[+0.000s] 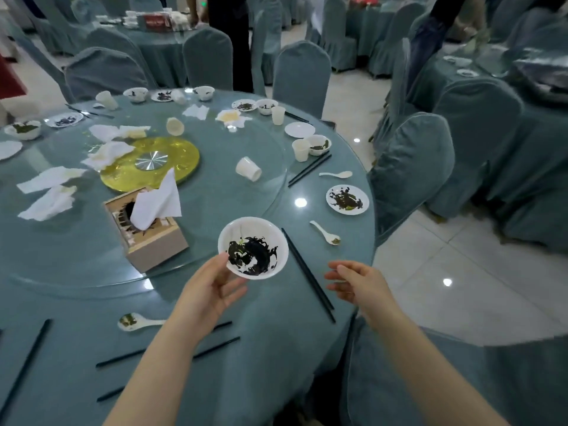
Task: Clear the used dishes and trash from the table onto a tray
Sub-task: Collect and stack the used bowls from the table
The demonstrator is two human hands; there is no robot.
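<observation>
While three white spoons (325, 232) lie on the tabletop (261, 348), the left hand (209, 290) grips one soiled bowl (253, 247) at frame centre; the right hand (356, 284) hovers beside it, fingers loose and holding nothing.

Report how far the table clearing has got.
Done: nothing visibly; no tray in view. In hand: the left hand holds a white bowl with dark leftovers; the right hand is empty. Left: the dirty white plate, tipped white paper cup, crumpled white napkins, black chopsticks.
</observation>
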